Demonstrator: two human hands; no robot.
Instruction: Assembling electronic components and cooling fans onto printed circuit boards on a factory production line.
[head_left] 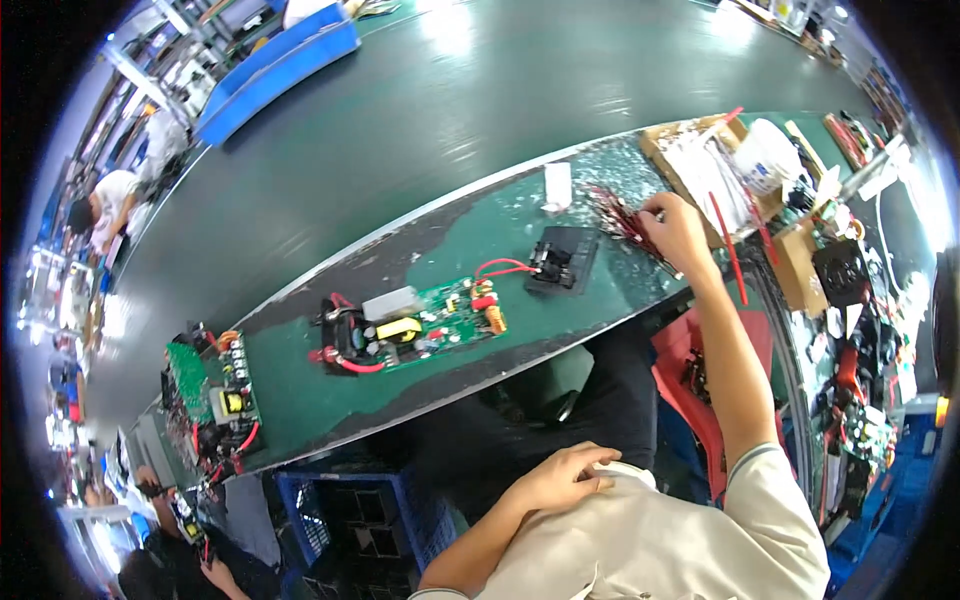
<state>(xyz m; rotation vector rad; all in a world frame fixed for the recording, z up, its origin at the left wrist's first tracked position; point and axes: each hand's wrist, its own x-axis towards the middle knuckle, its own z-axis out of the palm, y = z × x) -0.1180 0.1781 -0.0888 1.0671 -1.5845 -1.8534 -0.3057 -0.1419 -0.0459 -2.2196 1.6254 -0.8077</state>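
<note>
Reaching into a bundle of red wires (618,222) with our right hand (678,232).

Our right hand lies on the green workbench (300,395), fingers (655,210) curled around the near end of the bundle; the wires fan out leftward from the fingertips toward a black module (563,259). Our left hand (560,478) rests on our cream shirt (650,540), fingers loosely bent and holding nothing. A green circuit board (420,325) with red leads lies well apart, left of the module; a cardboard box (700,150) sits just behind the right hand.
</note>
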